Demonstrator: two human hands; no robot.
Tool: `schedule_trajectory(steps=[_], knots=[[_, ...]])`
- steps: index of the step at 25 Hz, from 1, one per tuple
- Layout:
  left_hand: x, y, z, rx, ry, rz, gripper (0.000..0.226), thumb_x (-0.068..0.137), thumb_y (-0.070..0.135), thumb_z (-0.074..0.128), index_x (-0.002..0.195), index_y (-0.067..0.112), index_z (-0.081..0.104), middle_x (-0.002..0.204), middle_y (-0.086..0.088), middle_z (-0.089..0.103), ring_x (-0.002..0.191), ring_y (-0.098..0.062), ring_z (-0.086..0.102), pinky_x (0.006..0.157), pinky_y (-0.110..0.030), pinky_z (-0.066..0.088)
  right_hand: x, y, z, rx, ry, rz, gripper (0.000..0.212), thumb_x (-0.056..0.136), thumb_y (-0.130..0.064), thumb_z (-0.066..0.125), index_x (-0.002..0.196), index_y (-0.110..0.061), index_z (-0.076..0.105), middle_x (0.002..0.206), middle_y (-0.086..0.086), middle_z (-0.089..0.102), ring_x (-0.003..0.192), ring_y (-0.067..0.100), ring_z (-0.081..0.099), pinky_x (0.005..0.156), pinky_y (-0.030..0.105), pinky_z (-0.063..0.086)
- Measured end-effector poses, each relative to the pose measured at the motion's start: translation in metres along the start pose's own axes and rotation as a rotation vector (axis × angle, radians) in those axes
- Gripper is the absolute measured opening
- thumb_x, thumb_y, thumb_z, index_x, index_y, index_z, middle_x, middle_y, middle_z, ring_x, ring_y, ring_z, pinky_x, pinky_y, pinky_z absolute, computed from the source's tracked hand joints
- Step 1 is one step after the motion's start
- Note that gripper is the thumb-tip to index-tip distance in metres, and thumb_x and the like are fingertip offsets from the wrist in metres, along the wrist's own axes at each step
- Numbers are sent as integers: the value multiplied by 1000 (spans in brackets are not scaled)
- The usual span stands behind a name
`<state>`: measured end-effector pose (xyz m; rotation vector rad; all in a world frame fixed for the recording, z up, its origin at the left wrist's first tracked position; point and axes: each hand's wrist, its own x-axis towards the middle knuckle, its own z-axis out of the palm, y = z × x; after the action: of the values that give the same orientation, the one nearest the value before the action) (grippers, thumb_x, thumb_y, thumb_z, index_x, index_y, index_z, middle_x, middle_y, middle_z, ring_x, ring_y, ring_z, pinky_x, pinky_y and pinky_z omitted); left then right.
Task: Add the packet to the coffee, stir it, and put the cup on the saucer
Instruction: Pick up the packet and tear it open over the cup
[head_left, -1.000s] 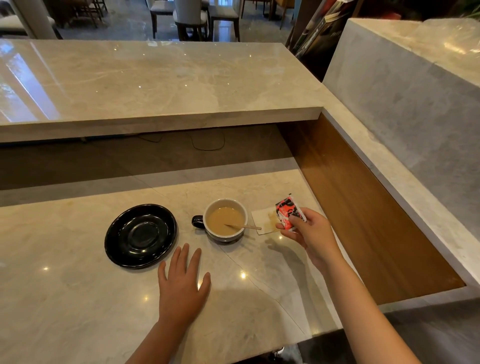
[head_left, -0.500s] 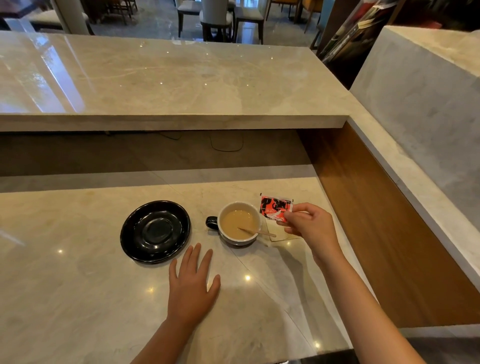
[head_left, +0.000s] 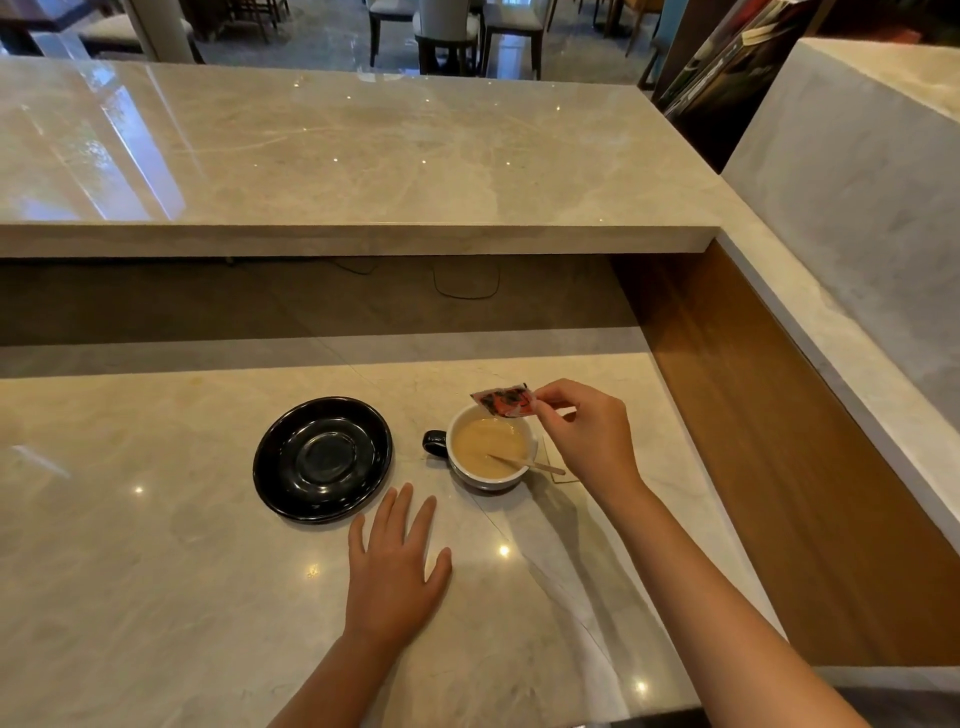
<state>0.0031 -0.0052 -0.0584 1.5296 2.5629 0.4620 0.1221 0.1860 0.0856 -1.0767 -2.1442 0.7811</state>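
A dark cup (head_left: 488, 480) with a white inside holds light brown coffee on the marble counter, its handle pointing left. A wooden stirrer (head_left: 524, 464) leans in it, sticking out over the right rim. My right hand (head_left: 584, 434) pinches a red and black packet (head_left: 503, 401) by its right end, holding it tilted over the cup's far rim. An empty black saucer (head_left: 322, 460) lies to the left of the cup. My left hand (head_left: 392, 577) rests flat on the counter, fingers spread, just in front of the saucer and cup.
A pale napkin (head_left: 558, 462) lies under my right hand beside the cup. A raised marble ledge (head_left: 363, 239) overhangs the back of the counter. A wooden side panel (head_left: 769, 441) walls the right side. Chairs stand in the room beyond.
My right hand has carried the packet leftward from beside the cup to above its far rim and tipped it. My left hand stayed flat on the counter.
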Motion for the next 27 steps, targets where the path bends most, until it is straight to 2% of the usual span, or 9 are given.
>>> schedule_trajectory(steps=[9,14,16,18,22,25,27], knots=[[1,0,0,11,-12,4,61,84,53,36,138,24,39,147,-10,34,135,-25,25,106,-55,14,0,7,8,-12,-19,-31,8,82,-11,66,87,-9,72,84,7,75,73,15,64,65,33,55],[1,1,-2,1,-7,4,61,85,52,36,139,24,38,148,-9,33,136,-25,23,107,-55,14,-4,13,8,12,-16,24,8,82,-13,67,87,-10,72,84,4,72,75,12,60,63,20,47],[1,1,-2,2,-11,7,61,85,52,35,138,23,39,148,-9,33,136,-25,23,107,-55,14,-4,15,4,115,22,129,5,81,-10,67,84,-10,72,79,2,69,74,11,61,64,16,46],[1,1,-2,4,-15,5,61,84,53,35,138,23,40,148,-10,34,136,-25,24,107,-55,14,-6,20,-1,306,76,310,6,81,-7,66,81,-10,71,74,2,68,71,11,62,64,19,49],[1,1,-3,9,-14,7,61,84,52,34,137,22,41,147,-10,34,136,-25,23,107,-54,13,-17,32,-8,705,136,644,10,82,-1,63,75,-8,67,70,9,65,66,17,62,54,16,53],[1,1,-3,12,-9,12,62,84,51,34,137,21,42,147,-11,35,136,-26,24,106,-54,14,-31,42,-15,923,199,803,12,81,2,64,73,-7,65,68,11,66,59,13,66,52,16,54],[1,1,-3,9,-6,17,62,84,51,34,136,19,43,146,-12,36,135,-27,25,106,-55,16,-45,54,-25,983,280,880,11,81,2,64,74,-6,65,70,11,66,59,13,66,55,17,56]])
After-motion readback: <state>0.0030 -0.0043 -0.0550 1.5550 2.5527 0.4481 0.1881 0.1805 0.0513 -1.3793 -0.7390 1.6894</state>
